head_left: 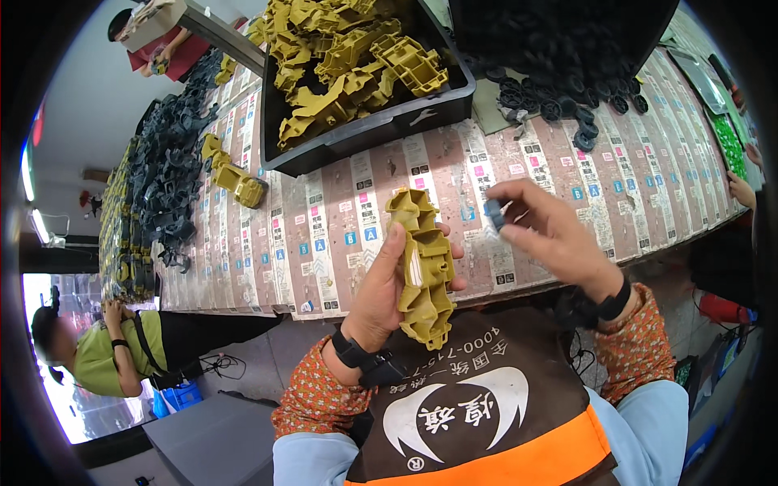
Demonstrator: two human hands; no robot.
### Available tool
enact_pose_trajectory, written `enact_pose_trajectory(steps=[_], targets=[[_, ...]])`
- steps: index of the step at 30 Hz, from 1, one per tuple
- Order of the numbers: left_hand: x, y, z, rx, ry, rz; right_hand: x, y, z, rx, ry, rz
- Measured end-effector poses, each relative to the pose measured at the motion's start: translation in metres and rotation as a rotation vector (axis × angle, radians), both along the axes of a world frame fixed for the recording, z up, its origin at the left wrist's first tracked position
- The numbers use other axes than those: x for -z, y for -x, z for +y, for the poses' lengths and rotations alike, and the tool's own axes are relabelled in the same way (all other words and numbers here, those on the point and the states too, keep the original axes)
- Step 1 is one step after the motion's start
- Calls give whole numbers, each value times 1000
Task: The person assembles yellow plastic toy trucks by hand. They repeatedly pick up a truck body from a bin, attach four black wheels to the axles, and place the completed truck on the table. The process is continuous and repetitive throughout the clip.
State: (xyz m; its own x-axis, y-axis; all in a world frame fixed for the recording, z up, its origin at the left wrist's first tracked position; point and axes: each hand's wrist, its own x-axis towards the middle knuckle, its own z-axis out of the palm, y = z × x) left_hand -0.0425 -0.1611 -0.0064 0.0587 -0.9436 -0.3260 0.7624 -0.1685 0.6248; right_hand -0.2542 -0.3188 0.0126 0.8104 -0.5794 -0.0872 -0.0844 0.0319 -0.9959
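Mustard-yellow plastic fills my left hand: I grip a ribbed, moulded housing upright, fingers wrapped round its left flank and thumb behind, just above the near table edge. My right hand, at three o'clock from the housing and slightly higher, pinches a small blue-grey cap between thumb and fingertips, the other fingers curled loosely; the cap sits near the housing's upper end but apart from it. Both wrists carry black bands, and my sleeves are orange-patterned. Under my hands the table is papered with long strips of labels, pink-brown and white with little blue, magenta and black squares, running away from me in parallel rows. At twelve o'clock stands a black rectangular bin heaped with more yellow housings; at one o'clock a second black bin holds dark ring-shaped parts, some spilled onto the table. At ten o'clock lie two loose yellow housings beside a long pile of dark grey parts. A green tray sits at two o'clock. Another person in a green top stands at eight o'clock.
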Motion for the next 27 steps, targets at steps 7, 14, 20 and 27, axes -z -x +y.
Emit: enact_pose_trajectory(steps=[7,14,20,27], targets=[[-10,22,3,-40,-37,-290,2,-24,35,57,-127,-180],[-9,23,5,-22,-12,-523,15,-24,43,85,-117,-197],[-7,24,6,-6,10,-670,22,-22,46,59,-240,-225],[6,29,9,-15,102,-728,28,-17,54,120,-227,-172]])
